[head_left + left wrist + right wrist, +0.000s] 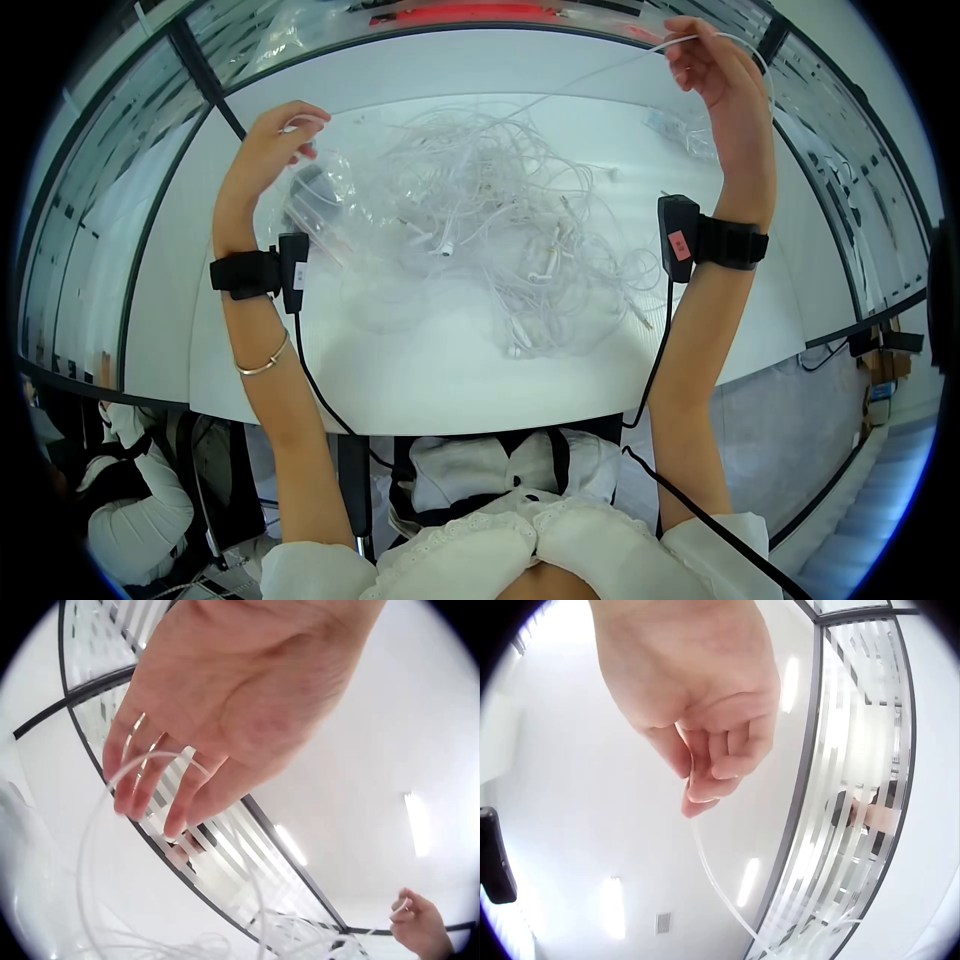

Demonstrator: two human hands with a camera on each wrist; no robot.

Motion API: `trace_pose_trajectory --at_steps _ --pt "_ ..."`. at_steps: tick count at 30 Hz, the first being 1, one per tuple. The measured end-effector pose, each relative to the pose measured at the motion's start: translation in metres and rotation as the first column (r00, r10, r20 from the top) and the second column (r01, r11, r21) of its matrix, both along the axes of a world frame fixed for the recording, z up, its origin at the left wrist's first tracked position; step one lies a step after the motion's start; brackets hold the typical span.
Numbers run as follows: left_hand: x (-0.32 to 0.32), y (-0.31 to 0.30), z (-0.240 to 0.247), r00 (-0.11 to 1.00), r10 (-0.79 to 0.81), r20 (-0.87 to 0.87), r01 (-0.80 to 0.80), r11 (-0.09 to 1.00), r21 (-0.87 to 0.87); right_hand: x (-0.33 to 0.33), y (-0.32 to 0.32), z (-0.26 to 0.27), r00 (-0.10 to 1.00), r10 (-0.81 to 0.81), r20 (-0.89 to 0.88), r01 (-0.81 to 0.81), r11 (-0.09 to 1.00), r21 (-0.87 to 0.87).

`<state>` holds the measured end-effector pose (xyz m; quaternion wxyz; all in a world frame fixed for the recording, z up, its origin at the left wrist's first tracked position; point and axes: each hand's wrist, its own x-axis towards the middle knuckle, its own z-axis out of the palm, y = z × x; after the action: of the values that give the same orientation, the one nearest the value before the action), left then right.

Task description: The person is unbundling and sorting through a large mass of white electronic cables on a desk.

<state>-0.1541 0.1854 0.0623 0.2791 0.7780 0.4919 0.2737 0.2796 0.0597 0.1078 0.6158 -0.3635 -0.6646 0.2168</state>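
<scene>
A large tangle of thin white cables [500, 190] spreads over the white table [430, 380]. My right hand [715, 70] is raised at the far right and pinches one white cable [720, 889] between thumb and fingertips. From there the strand slants down left to the tangle, and another stretch hangs beside the wrist. My left hand [270, 145] is above the left part of the table. Its thumb and forefinger pinch a looping white cable [84, 859], while the other fingers are nearly straight.
Clear plastic bags [325, 195] lie left of the tangle, one with a dark item in it. Another clear bag [685, 130] is at the back right. Framed glass partitions [165, 130] border the table. At lower left sits another person [140, 510].
</scene>
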Motion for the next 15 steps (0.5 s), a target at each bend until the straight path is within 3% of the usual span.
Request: trace_pose_trajectory --at_steps 1,3,4,7,10,13,14,15 --pt "0.006 -0.001 -0.002 0.999 -0.015 -0.035 0.02 0.985 0.172 -0.009 -0.003 0.004 0.998 0.055 0.037 -0.055 0.998 -0.019" --pt "0.02 -0.006 -0.009 0.994 -0.025 -0.109 0.076 0.865 0.496 -0.027 -0.006 0.006 0.996 0.015 0.093 -0.014 1.0 -0.016" --pt "0.029 -0.016 -0.001 0.994 -0.107 -0.038 0.113 0.883 0.455 -0.029 -0.008 0.008 0.989 0.035 0.144 -0.029 0.998 -0.048" --pt "0.057 -0.05 0.016 0.97 -0.135 -0.201 0.23 0.772 0.593 -0.042 -0.008 0.011 0.978 0.082 0.19 -0.07 0.995 -0.065" --pt "0.081 -0.08 0.036 0.894 -0.423 -0.147 0.439 0.759 0.481 -0.053 -0.01 0.012 0.963 0.059 0.263 -0.04 0.996 -0.076" --pt "0.107 -0.077 0.014 0.956 -0.293 -0.013 0.263 0.836 0.481 -0.06 -0.013 0.013 0.942 0.053 0.332 -0.026 0.996 -0.084" --pt "0.111 -0.068 -0.002 0.972 -0.237 -0.011 0.208 0.832 0.515 -0.062 -0.013 0.012 0.945 0.052 0.324 -0.028 0.996 -0.08" --pt "0.114 -0.063 -0.011 0.983 -0.174 -0.05 0.178 0.879 0.443 -0.063 -0.012 0.011 0.94 0.07 0.335 -0.045 0.996 -0.082"
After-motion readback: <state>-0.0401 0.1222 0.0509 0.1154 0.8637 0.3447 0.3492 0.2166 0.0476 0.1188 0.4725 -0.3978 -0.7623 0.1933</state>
